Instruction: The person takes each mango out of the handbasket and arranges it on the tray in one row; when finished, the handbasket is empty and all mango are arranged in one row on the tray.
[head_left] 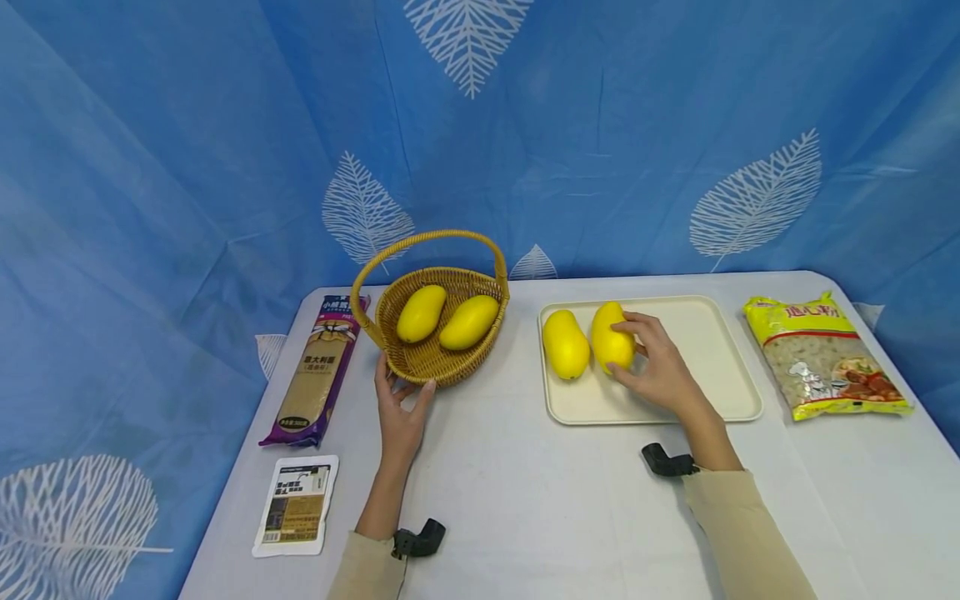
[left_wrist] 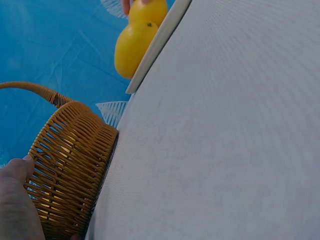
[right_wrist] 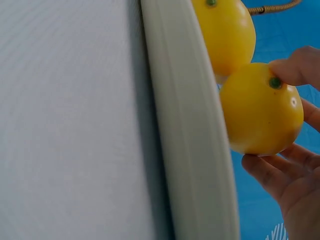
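Observation:
My right hand (head_left: pixel 660 362) grips a yellow mango (head_left: pixel 610 333) between thumb and fingers, over a cream tray (head_left: pixel 712 358). A second mango (head_left: pixel 566 344) lies on the tray just left of it. In the right wrist view, the held mango (right_wrist: pixel 262 112) shows its green stem end, with fingertips on opposite sides. My left hand (head_left: pixel 401 417) holds the near left side of a wicker basket (head_left: pixel 442 367), thumb and fingers spread along its wall. Inside the basket lie two more mangoes, a left mango (head_left: pixel 422 314) and a right mango (head_left: pixel 469 322). The basket hides some left fingertips.
Left of the basket lies a purple pasta pack (head_left: pixel 318 371), with a white-edged packet (head_left: pixel 296 506) nearer. A yellow bag of macaroni (head_left: pixel 828 358) is right of the tray. The basket's tall handle (head_left: pixel 427 237) arches up before the blue curtain (head_left: pixel 570 150).

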